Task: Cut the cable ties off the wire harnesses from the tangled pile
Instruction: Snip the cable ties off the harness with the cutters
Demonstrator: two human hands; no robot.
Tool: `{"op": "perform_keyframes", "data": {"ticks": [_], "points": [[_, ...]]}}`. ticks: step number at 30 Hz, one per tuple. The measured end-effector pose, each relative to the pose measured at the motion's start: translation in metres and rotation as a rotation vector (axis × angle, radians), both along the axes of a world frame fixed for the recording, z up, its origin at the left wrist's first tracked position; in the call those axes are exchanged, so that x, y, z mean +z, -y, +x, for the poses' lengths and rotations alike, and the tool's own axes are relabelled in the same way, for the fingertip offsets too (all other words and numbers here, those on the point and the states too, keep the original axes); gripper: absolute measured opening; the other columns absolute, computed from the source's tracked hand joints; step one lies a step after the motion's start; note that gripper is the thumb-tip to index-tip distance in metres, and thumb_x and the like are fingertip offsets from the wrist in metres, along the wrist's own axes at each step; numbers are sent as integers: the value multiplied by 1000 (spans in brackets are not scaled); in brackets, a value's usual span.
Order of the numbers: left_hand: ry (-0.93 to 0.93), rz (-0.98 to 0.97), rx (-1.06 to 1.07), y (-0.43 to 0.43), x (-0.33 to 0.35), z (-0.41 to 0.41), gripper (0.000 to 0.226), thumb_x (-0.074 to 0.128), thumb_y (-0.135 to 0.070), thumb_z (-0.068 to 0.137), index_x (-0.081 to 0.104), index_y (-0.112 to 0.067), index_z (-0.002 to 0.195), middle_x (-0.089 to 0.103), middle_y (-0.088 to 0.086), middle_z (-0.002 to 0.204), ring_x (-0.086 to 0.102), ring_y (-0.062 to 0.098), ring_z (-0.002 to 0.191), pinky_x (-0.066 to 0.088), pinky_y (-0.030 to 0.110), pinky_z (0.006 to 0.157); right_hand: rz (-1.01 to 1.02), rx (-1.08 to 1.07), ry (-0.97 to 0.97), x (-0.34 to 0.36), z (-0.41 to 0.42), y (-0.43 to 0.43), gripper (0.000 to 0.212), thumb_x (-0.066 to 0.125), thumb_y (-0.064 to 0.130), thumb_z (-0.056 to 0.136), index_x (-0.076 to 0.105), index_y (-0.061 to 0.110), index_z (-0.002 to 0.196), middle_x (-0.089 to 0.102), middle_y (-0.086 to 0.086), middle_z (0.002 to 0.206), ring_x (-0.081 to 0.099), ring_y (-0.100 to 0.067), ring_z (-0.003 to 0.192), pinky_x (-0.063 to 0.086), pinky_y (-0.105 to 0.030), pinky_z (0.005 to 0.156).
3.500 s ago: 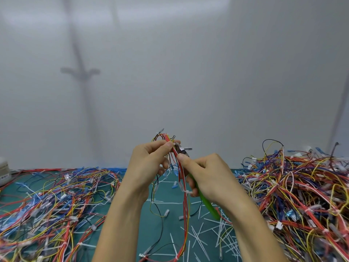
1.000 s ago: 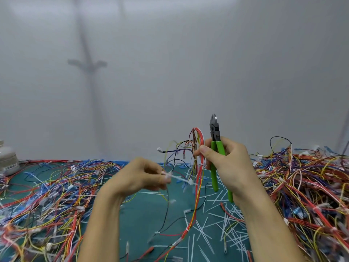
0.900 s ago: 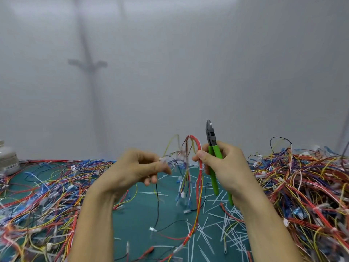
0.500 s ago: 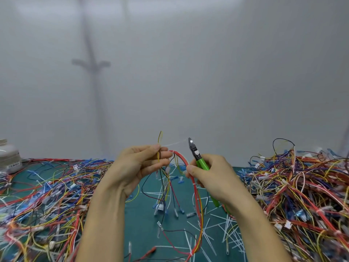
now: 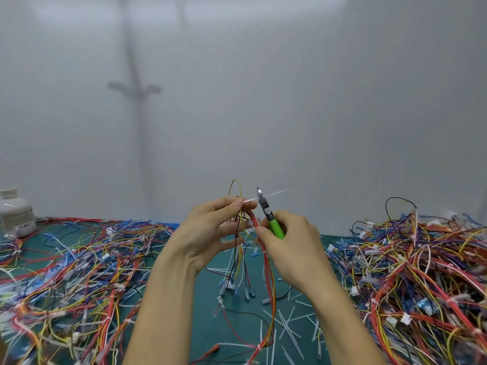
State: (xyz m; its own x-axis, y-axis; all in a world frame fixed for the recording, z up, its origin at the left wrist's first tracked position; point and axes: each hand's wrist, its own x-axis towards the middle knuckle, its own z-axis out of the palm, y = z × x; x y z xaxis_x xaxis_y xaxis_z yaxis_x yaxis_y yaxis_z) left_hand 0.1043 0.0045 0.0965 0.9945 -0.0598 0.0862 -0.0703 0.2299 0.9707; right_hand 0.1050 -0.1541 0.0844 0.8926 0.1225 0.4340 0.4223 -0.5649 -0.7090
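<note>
Between tangled wire piles (image 5: pixel 79 272), our left hand (image 5: pixel 208 233) pinches a red-yellow wire harness (image 5: pixel 267 272), our right hand (image 5: pixel 292 246) grips green-handled cutters (image 5: pixel 275 227).

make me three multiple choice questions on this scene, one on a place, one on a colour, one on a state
1. Where does the white bottle stand?
A. at the far left of the table
B. in the middle, among the cut ties
C. on the right-hand wire pile

2. What colour are the handles of the cutters?
A. red
B. green
C. blue

3. What is the right hand doing?
A. resting empty on the table
B. pulling a wire from the left pile
C. gripping the cutters beside the wire harness that the left hand holds

Answers: 1 A, the bottle sits at the view's left edge; 2 B, a bright green handle shows in the grip; 3 C, its fingers are curled round the handles.
</note>
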Motion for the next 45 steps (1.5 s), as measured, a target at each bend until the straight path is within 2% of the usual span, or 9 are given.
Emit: {"op": "perform_keyframes", "data": {"ticks": [3, 6, 8, 11, 13, 16, 22, 29, 45], "points": [[64, -93, 42, 10, -1, 5, 22, 69, -24, 75, 73, -10, 92, 75, 6, 97, 68, 15, 77, 49, 37, 87, 6, 2, -4, 1, -1, 1, 21, 63, 34, 91, 61, 17, 79, 63, 2, 68, 55, -14, 65, 42, -25, 57], [141, -64, 177, 21, -2, 8, 13, 65, -13, 85, 72, -4, 92, 72, 17, 100, 63, 25, 89, 52, 37, 93, -15, 8, -18, 4, -3, 4, 37, 58, 47, 92, 60, 15, 74, 59, 0, 61, 51, -15, 60, 36, -22, 51], [201, -46, 240, 24, -2, 10, 12, 61, -8, 91, 72, -3, 91, 74, 17, 99, 66, 22, 91, 51, 38, 95, 32, 10, -3, 9, -6, 7, 47, 50, 56, 93, 58, 15, 70, 58, 1, 62, 57, -15, 62, 41, -26, 57], [279, -9, 287, 24, -1, 10, 14, 59, -9, 94, 73, -8, 91, 77, 8, 94, 70, 12, 86, 54, 26, 87, 48, -2, 21, 16, -10, 10, 59, 34, 64, 92, 64, 14, 83, 65, -1, 81, 64, -23, 75, 50, -38, 73], [301, 5, 296, 23, -1, 9, 15, 59, -11, 94, 74, -9, 94, 77, 7, 95, 70, 12, 89, 55, 22, 86, 11, -4, 24, 19, -13, 11, 66, 27, 66, 90, 65, 12, 84, 64, -5, 77, 64, -25, 74, 51, -39, 73], [316, -1, 306, 22, -1, 8, 16, 60, -10, 93, 76, -12, 91, 76, 10, 95, 70, 12, 89, 55, 22, 86, -23, 7, -16, 20, -16, 10, 66, 26, 65, 91, 65, 13, 79, 61, -7, 66, 65, -27, 71, 52, -41, 72], [342, 13, 270, 26, 3, 6, 19, 61, -11, 92, 78, -16, 84, 77, 6, 97, 68, 11, 90, 53, 25, 90, -47, 20, -52, 17, -15, 8, 63, 30, 63, 94, 63, 10, 81, 67, -9, 76, 65, -27, 71, 54, -48, 74], [364, -35, 225, 29, 3, 8, 17, 60, -11, 92, 77, -11, 93, 76, 8, 99, 69, 9, 89, 52, 16, 80, -8, -5, -16, 18, -13, 8, 63, 28, 64, 92, 60, 13, 77, 64, -6, 70, 65, -26, 70, 53, -48, 73], [340, -9, 222, 28, 4, 6, 13, 67, -18, 87, 80, -16, 89, 76, 6, 97, 71, 14, 98, 54, 19, 85, 13, -9, 25, 17, -13, 7, 60, 32, 62, 94, 58, 12, 72, 63, -9, 68, 61, -28, 70, 55, -49, 70]]}}
